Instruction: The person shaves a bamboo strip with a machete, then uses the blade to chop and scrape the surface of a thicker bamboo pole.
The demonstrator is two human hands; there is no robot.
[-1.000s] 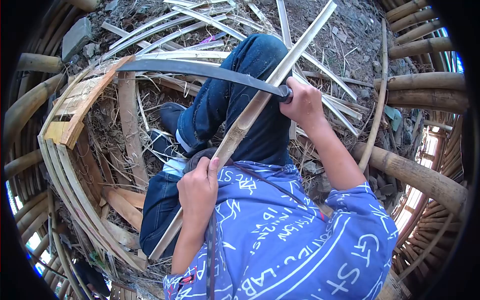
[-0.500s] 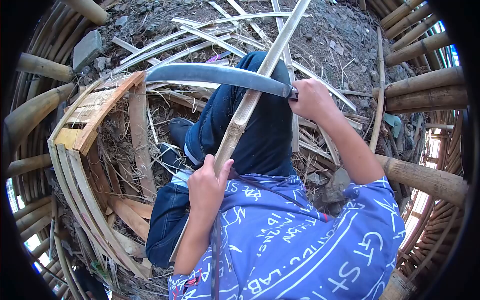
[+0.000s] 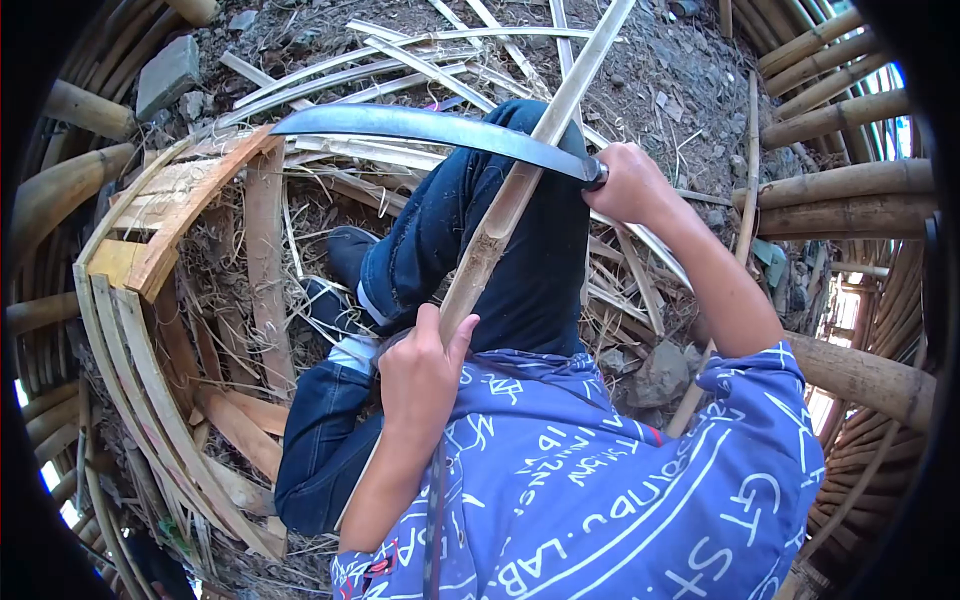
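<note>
My left hand (image 3: 422,372) is closed around the near end of a long split bamboo strip (image 3: 483,255), thumb lying along it. The strip slants up and away across my raised right knee. My right hand (image 3: 630,185) grips the handle of a machete (image 3: 420,125), whose long, slightly curved blade points left. Near its handle end the blade crosses over the strip, just above the knee. Between the blade and my left hand, the strip shows a pale hollow inner face and a rougher patch.
Pale bamboo strips (image 3: 390,65) lie scattered on the dirt ahead. On the left stands a low slatted wooden frame (image 3: 150,340), near the blade tip. Bamboo poles (image 3: 850,185) close in both sides. A grey block (image 3: 168,76) and a stone (image 3: 660,375) rest on the ground.
My right hand and the machete have shifted slightly up and away along the bamboo strip. My left hand keeps its grip. The whole view has moved a little.
</note>
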